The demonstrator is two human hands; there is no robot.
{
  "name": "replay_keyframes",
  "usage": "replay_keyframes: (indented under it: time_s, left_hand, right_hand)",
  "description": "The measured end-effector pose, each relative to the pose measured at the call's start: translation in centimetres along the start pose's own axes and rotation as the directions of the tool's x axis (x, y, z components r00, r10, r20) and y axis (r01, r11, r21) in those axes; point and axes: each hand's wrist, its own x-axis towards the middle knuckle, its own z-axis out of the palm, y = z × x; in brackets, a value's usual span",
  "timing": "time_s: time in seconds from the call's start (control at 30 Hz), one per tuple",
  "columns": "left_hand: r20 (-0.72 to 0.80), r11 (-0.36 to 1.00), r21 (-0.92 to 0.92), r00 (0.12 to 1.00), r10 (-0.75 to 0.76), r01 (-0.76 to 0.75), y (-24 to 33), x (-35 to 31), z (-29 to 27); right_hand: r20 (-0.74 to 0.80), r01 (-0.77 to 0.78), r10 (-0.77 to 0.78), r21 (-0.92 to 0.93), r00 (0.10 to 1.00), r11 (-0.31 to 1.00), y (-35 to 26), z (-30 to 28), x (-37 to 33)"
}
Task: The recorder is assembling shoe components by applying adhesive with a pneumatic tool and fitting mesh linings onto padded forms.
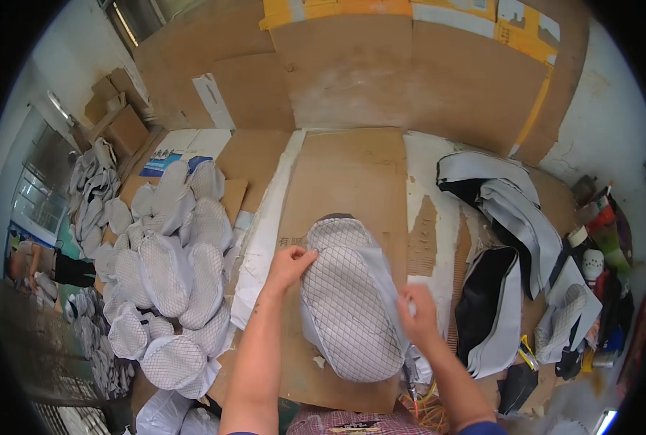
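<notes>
A long, rounded quilted grey fabric cover lies in front of me, its diamond stitching facing up. Plain grey fabric shows along its sides, and a dark edge at its far end. My left hand pinches the cover's upper left edge between thumb and fingers. At the cover's right edge is my right hand, its fingers curled closed and slightly blurred; what they hold, if anything, is hidden. Under the cover is a brown cardboard sheet on the worktable.
To the left is a heap of similar quilted covers. Folded grey and black fabric pieces lie at the right, with a yellow-handled cutter near them. Bottles and tools crowd the far right. Cardboard panels line the wall behind. Another person is at far left.
</notes>
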Motion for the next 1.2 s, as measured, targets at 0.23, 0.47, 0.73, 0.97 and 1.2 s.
replay_keyframes:
  time_s: [0.23,0.47,0.73,0.97,1.2]
  left_hand:
    - [0.061,0.89,0.336,0.95,0.306,-0.309,1.9,0.2,0.8]
    - [0.289,0.845,0.436,0.937,0.196,-0.311,4.5,-1.5,2.2]
    - [0.457,0.957,0.208,0.885,0.089,-0.204,6.2,-2.2,3.5]
    - [0.013,0.548,0.672,0.748,0.664,-0.498,5.4,-1.7,4.2]
    - [-0.09,0.759,0.442,0.818,0.568,-0.479,3.5,0.8,4.9]
  right_hand:
    - [0.13,-0.043,0.101,-0.388,0.986,0.921,-0.3,-3.4,-11.1]
    - [0.156,-0.139,0.255,-0.522,0.954,0.842,-0.2,-3.1,-15.1]
    - [0.117,-0.341,0.338,0.006,0.934,0.94,2.9,-6.8,-15.2]
    - [0.063,-0.303,0.298,0.09,0.952,0.949,-4.9,-12.1,-15.0]
    - [0.357,-0.365,0.241,0.337,0.903,0.868,-15.0,-16.6,-14.4]
